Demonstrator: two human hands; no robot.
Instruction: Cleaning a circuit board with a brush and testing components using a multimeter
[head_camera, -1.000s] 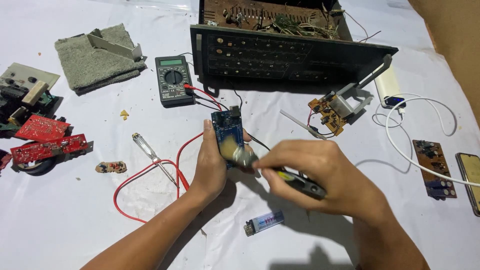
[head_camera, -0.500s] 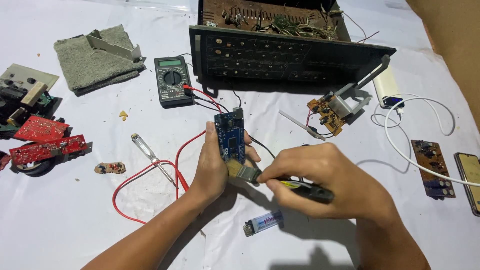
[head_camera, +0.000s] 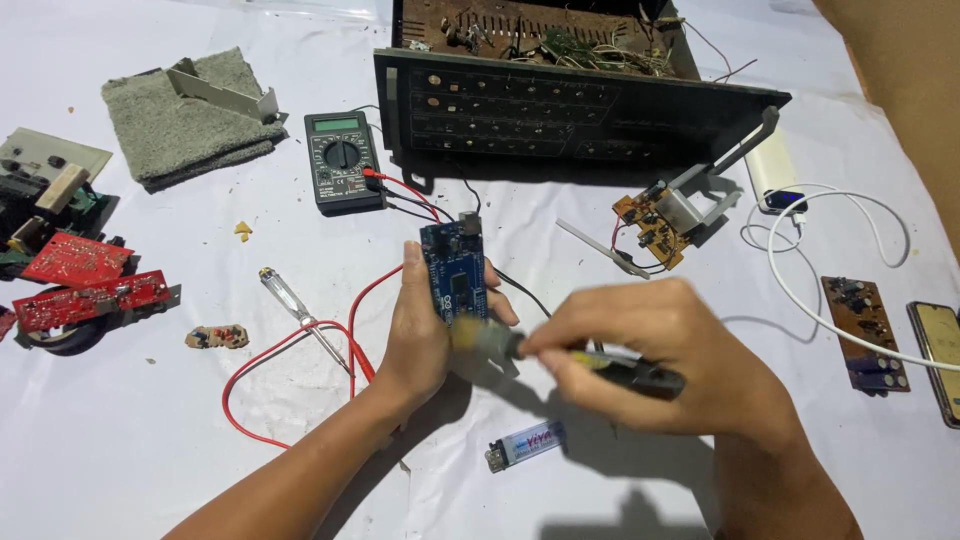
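My left hand (head_camera: 418, 335) holds a blue circuit board (head_camera: 453, 272) upright above the white table, fingers wrapped round its lower half. My right hand (head_camera: 665, 350) grips a dark-handled brush (head_camera: 560, 352) lying across to the left; its yellowish bristle end, blurred by motion, touches the lower edge of the board. A red wire (head_camera: 300, 360) loops on the table under my left wrist.
A multimeter (head_camera: 342, 160) with red and black leads lies behind the board, before a large opened black electronics chassis (head_camera: 560, 100). A lighter (head_camera: 526, 445) lies near my arms, a screwdriver (head_camera: 300, 310) at left. Red boards (head_camera: 80, 280), a grey cloth (head_camera: 185, 120), a phone (head_camera: 940, 350) and a white cable (head_camera: 830, 290) surround.
The brush end has moved down from the board's middle to its lower edge. My left hand has kept the board in place.
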